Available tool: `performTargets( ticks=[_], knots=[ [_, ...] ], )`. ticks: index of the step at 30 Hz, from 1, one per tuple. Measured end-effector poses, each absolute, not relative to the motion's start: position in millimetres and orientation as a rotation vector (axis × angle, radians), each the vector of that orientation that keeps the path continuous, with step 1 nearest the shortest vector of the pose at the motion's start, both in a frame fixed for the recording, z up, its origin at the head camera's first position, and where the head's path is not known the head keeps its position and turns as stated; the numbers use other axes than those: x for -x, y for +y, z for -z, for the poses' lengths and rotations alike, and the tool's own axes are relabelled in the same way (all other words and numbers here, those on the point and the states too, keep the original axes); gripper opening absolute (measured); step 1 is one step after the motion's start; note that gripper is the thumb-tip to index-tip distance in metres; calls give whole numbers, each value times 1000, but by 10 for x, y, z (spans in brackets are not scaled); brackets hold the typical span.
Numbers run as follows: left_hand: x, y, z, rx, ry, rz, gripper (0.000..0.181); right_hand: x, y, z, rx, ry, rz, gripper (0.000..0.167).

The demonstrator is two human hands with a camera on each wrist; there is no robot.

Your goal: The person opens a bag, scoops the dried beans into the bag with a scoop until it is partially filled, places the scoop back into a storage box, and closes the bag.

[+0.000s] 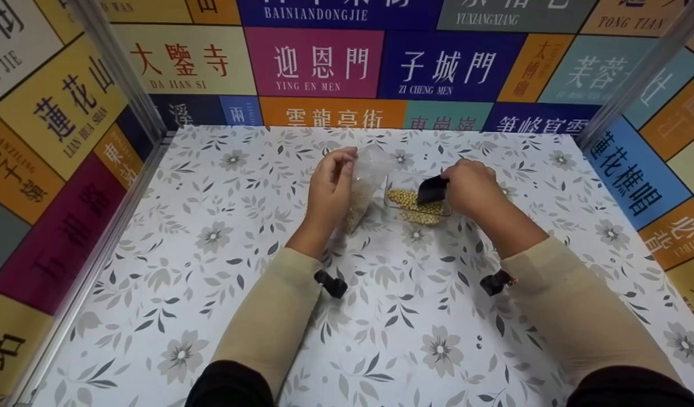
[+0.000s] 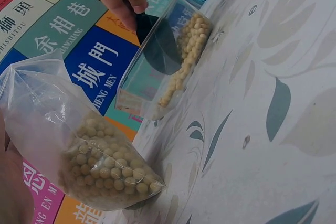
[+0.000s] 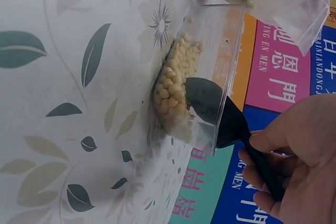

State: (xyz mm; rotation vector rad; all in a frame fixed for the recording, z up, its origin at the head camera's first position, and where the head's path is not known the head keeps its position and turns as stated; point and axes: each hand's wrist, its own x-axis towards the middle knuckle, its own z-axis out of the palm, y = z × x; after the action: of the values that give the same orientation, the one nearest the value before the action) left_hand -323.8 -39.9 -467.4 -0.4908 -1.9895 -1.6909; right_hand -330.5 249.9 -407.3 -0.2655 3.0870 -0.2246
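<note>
My left hand (image 1: 330, 185) grips the upper part of a clear plastic bag (image 2: 113, 169). Round yellowish beans, like soybeans, fill the bag's lower part, and its bottom corner is at the tabletop. To the right of the bag, a clear rectangular container (image 2: 130, 88) stands on the table with a layer of the same beans (image 3: 170, 87) at its bottom. In my right hand (image 1: 475, 187) is the handle of a black scoop (image 3: 207, 100). The scoop's blade dips inside the container, its tip by the beans. Whether beans lie on the blade, I cannot tell.
The table (image 1: 380, 339) wears a white cloth with grey flowers and leaves. Behind it and at both sides rise panels (image 1: 318, 62) of coloured blocks with printed characters. Metal posts (image 1: 120, 68) stand at the back corners. Dark straps sit on both sleeves (image 1: 279, 305).
</note>
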Motion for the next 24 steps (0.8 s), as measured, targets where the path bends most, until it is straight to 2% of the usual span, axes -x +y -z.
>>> performTargets(
  ticks=[24],
  knots=[
    [3246,-388,4679,523,-1947,1719,14,3419,2442,4456,290,2982,636,40]
  ],
)
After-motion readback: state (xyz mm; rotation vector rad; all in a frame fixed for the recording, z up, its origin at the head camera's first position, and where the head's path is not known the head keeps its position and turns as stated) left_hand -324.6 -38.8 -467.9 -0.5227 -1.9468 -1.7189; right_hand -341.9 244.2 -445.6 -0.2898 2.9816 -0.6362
